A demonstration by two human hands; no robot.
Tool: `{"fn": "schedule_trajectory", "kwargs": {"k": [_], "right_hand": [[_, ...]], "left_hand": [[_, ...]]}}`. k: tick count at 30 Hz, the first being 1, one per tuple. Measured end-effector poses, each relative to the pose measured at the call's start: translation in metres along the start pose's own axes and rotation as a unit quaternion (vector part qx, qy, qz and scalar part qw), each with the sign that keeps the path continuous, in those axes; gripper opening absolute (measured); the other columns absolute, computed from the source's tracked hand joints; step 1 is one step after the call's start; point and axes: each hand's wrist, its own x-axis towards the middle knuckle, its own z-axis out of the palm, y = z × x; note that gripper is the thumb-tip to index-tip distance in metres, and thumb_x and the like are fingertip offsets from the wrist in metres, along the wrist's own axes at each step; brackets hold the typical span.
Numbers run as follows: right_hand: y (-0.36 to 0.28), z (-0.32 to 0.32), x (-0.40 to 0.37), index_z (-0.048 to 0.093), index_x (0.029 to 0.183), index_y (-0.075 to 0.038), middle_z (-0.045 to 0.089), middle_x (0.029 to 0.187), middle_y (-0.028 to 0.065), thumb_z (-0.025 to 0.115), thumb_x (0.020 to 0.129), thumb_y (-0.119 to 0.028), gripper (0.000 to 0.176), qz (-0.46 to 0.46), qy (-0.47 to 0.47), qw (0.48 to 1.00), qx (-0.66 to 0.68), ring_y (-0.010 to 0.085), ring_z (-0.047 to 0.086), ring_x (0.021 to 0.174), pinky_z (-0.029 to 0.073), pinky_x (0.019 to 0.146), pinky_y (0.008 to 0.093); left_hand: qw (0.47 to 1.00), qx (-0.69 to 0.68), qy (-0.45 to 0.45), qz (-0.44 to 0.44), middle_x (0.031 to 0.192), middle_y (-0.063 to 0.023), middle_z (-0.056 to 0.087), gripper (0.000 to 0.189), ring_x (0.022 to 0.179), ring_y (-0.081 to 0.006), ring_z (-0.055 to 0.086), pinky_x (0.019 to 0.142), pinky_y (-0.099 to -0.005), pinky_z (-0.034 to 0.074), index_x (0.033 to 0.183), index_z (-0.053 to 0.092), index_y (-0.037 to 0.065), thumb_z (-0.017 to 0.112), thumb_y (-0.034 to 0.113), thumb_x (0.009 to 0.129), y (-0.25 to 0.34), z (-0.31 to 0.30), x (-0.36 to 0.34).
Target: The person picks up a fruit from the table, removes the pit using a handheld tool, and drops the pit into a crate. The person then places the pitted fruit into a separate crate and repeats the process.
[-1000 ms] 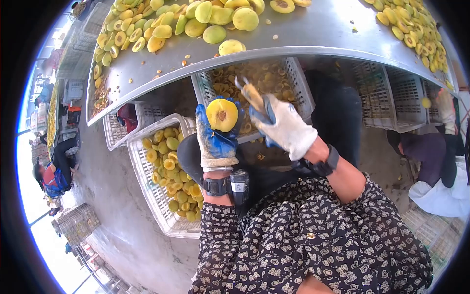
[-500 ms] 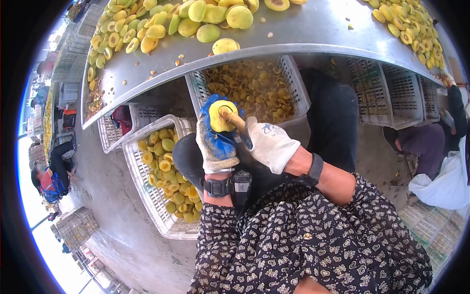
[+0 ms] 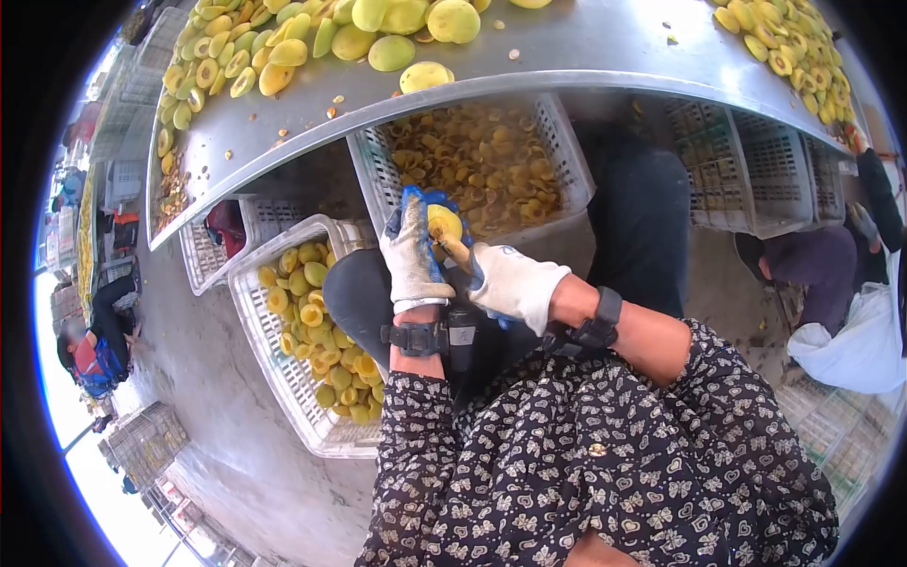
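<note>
My left hand (image 3: 414, 253), in a white glove with a blue coated palm, is closed around a yellow-green fruit half (image 3: 445, 222). It is turned sideways, so the white side of the glove faces up. In my right hand (image 3: 518, 282), also gloved, is a wooden-handled tool (image 3: 455, 249) whose tip meets the fruit. The tool's working end is hidden against the flesh. Below both hands stands a white crate (image 3: 565, 156) holding many fruit pieces, partly under the table edge.
A metal table (image 3: 557, 52) spans the front, with heaps of cut fruit (image 3: 250, 57) on it. Left of my knee, a second white crate (image 3: 269, 383) holds hollowed halves. Stacked crates (image 3: 732, 170) and another person (image 3: 817, 274) are at the right.
My left hand has rolled over, from blue palm up to its white side up, tipping the fruit toward the right. The tool stays against the fruit. The whole view has shifted slightly.
</note>
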Motion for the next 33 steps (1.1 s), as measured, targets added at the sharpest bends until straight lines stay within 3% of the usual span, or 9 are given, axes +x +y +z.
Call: {"fn": "schedule_trajectory", "kwargs": {"k": [6, 9, 12, 18, 20, 22, 28, 30, 33], "right_hand": [[0.012, -0.024, -0.019, 0.055, 0.093, -0.006, 0.052, 0.063, -0.0028, 0.054, 0.091, -0.021, 0.015, 0.078, -0.201, 0.887, 0.408, 0.0069, 0.048, 0.045, 0.039, 0.038, 0.0163], [0.023, -0.021, -0.02, 0.052, 0.098, -0.004, 0.051, 0.064, -0.0034, 0.05, 0.093, -0.016, 0.013, 0.093, -0.327, 0.646, 0.683, 0.0059, 0.049, 0.045, 0.039, 0.039, 0.0167], [0.023, -0.014, -0.016, 0.052, 0.098, -0.004, 0.052, 0.063, -0.0033, 0.05, 0.093, -0.016, 0.013, 0.048, -0.34, 0.647, 0.681, 0.006, 0.049, 0.046, 0.039, 0.039, 0.0167], [-0.007, -0.018, -0.03, 0.055, 0.086, -0.011, 0.047, 0.059, -0.0042, 0.053, 0.089, -0.015, 0.006, 0.126, -0.15, 0.913, 0.358, 0.0054, 0.042, 0.041, 0.036, 0.037, 0.019], [0.004, -0.019, -0.029, 0.054, 0.088, -0.011, 0.046, 0.06, -0.0043, 0.053, 0.09, -0.015, 0.004, 0.119, -0.208, 0.847, 0.475, 0.0057, 0.041, 0.041, 0.035, 0.036, 0.0189], [0.034, -0.022, -0.023, 0.053, 0.098, -0.01, 0.048, 0.063, -0.0043, 0.047, 0.093, -0.018, 0.011, 0.105, -0.418, 0.59, 0.682, 0.0056, 0.042, 0.042, 0.034, 0.037, 0.0183], [0.033, -0.01, -0.027, 0.052, 0.094, -0.01, 0.049, 0.061, -0.0044, 0.04, 0.096, -0.024, 0.019, 0.186, -0.3, 0.572, 0.741, 0.0064, 0.042, 0.04, 0.034, 0.036, 0.0189], [0.04, -0.006, -0.017, 0.047, 0.113, 0.005, 0.052, 0.069, 0.0002, 0.033, 0.097, -0.023, 0.035, 0.08, -0.418, 0.506, 0.75, 0.0085, 0.043, 0.042, 0.037, 0.039, 0.0214], [0.033, -0.01, -0.018, 0.05, 0.103, -0.002, 0.05, 0.065, -0.0018, 0.037, 0.097, -0.023, 0.026, 0.096, -0.405, 0.513, 0.75, 0.0075, 0.044, 0.042, 0.036, 0.038, 0.0206]], "left_hand": [[0.994, 0.088, -0.068, -0.005, 0.07, -0.0107, 0.063, 0.034, 0.055, -0.0216, 0.061, 0.049, -0.0318, 0.051, 0.087, 0.063, -0.001, 0.062, 0.033, 0.086, 0.004, 0.0, 0.001], [0.986, 0.129, -0.107, 0.011, 0.072, -0.012, 0.064, 0.033, 0.056, -0.0213, 0.062, 0.05, -0.0317, 0.052, 0.086, 0.062, -0.001, 0.062, 0.031, 0.087, 0.003, 0.001, 0.004], [0.992, 0.025, -0.123, 0.017, 0.073, -0.0124, 0.065, 0.031, 0.059, -0.0213, 0.063, 0.054, -0.0321, 0.053, 0.086, 0.062, -0.001, 0.062, 0.03, 0.086, 0.005, 0.005, 0.003], [0.983, 0.145, -0.1, 0.051, 0.073, -0.0113, 0.064, 0.035, 0.058, -0.0219, 0.063, 0.054, -0.0314, 0.053, 0.085, 0.063, -0.001, 0.06, 0.035, 0.087, 0.0, 0.002, 0.0], [0.986, 0.118, -0.117, 0.0, 0.071, -0.011, 0.064, 0.034, 0.058, -0.0215, 0.063, 0.052, -0.0314, 0.053, 0.083, 0.063, -0.001, 0.062, 0.033, 0.086, -0.002, 0.002, -0.002], [0.983, 0.12, -0.138, -0.002, 0.071, -0.0112, 0.063, 0.034, 0.058, -0.0217, 0.063, 0.051, -0.0315, 0.053, 0.083, 0.063, -0.001, 0.062, 0.033, 0.086, 0.001, 0.005, -0.003], [0.976, 0.145, -0.159, 0.023, 0.07, -0.0117, 0.063, 0.035, 0.056, -0.0223, 0.062, 0.05, -0.0321, 0.053, 0.083, 0.062, -0.001, 0.063, 0.034, 0.085, -0.004, 0.004, 0.0], [0.985, 0.138, -0.1, 0.036, 0.07, -0.0114, 0.063, 0.035, 0.055, -0.0221, 0.062, 0.05, -0.0325, 0.053, 0.083, 0.062, -0.001, 0.063, 0.033, 0.085, -0.007, 0.007, 0.002], [0.994, 0.047, -0.103, 0.006, 0.073, -0.0102, 0.064, 0.035, 0.06, -0.0227, 0.063, 0.055, -0.0338, 0.055, 0.085, 0.062, 0.0, 0.061, 0.035, 0.086, -0.005, 0.003, 0.002]]}}
